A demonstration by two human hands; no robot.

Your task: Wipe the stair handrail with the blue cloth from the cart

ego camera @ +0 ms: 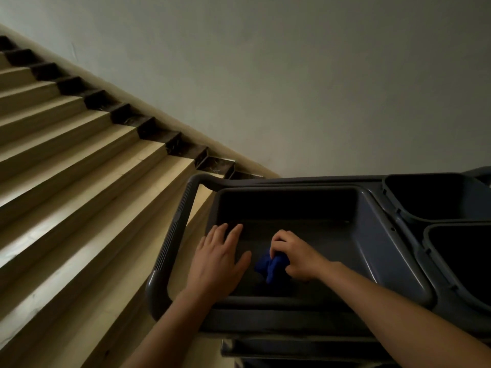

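A crumpled blue cloth lies in the top tray of the grey cart, near the tray's front. My right hand is closed around the cloth's upper right part, fingers curled over it. My left hand hovers flat just to the left, over the tray's left rim, fingers spread and holding nothing. No handrail shows in this view.
The cart's curved push handle sits at its left end. Two dark bins stand in the cart on the right. Beige stairs rise to the upper left beside a plain wall.
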